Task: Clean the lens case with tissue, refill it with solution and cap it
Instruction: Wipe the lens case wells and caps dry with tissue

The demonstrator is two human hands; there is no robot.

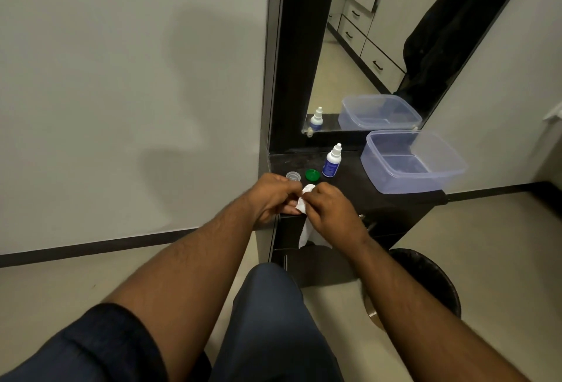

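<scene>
My left hand [273, 196] and my right hand [328, 208] meet above the front edge of the black cabinet top [349, 187]. A white tissue [304, 202] is pinched in my right hand, pressed against what my left hand holds; its tail hangs down below. The lens case is hidden inside my left fingers. Just behind my hands lie a clear cap [293, 176] and a green cap [312, 175]. A white solution bottle [331, 162] with a blue label stands upright beside them.
A clear plastic box [413, 162] without a lid sits at the right of the cabinet top. A mirror [380, 46] leans behind it. A black waste bin [431, 278] stands on the floor at right. My knee [273, 305] is below the hands.
</scene>
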